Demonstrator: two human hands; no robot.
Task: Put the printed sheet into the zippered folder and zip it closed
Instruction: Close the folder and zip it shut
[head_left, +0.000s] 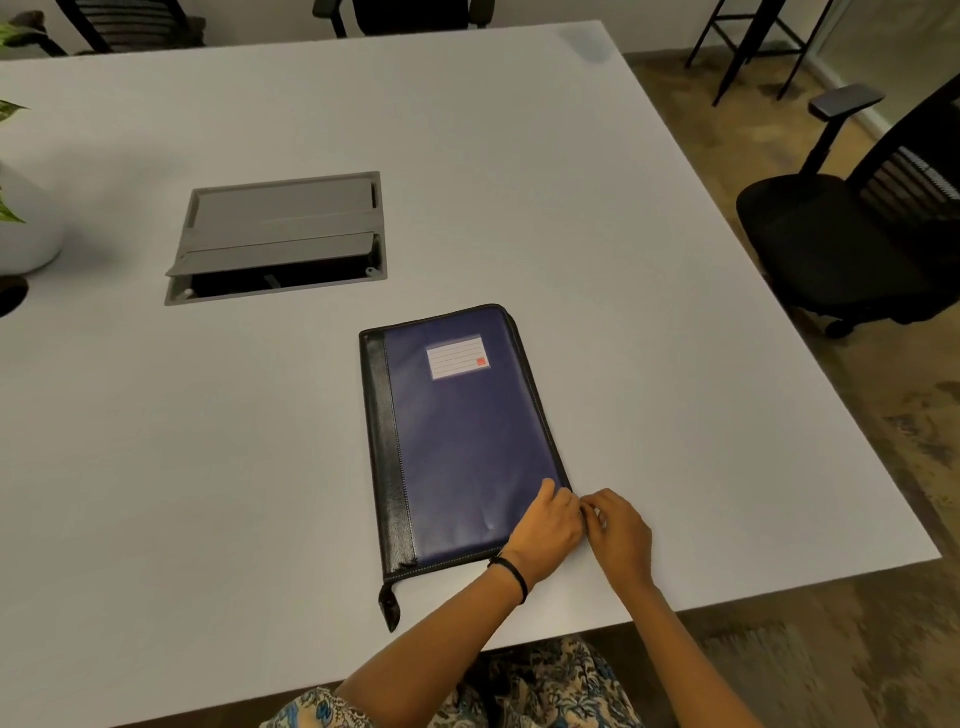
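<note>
A blue zippered folder (462, 441) with a black spine and a white label lies closed and flat on the white table (208, 467). My left hand (548, 525) presses on its near right corner. My right hand (618, 532) is pinched at the folder's right edge just beside that corner, where the zipper runs; the zipper pull is hidden under my fingers. A black tab (390, 605) sticks out at the folder's near left corner. No printed sheet is visible.
A grey cable hatch (280, 234) is set into the table beyond the folder, its lid partly lifted. A white plant pot (26, 228) stands at the far left. A black office chair (857, 234) is off the table's right edge.
</note>
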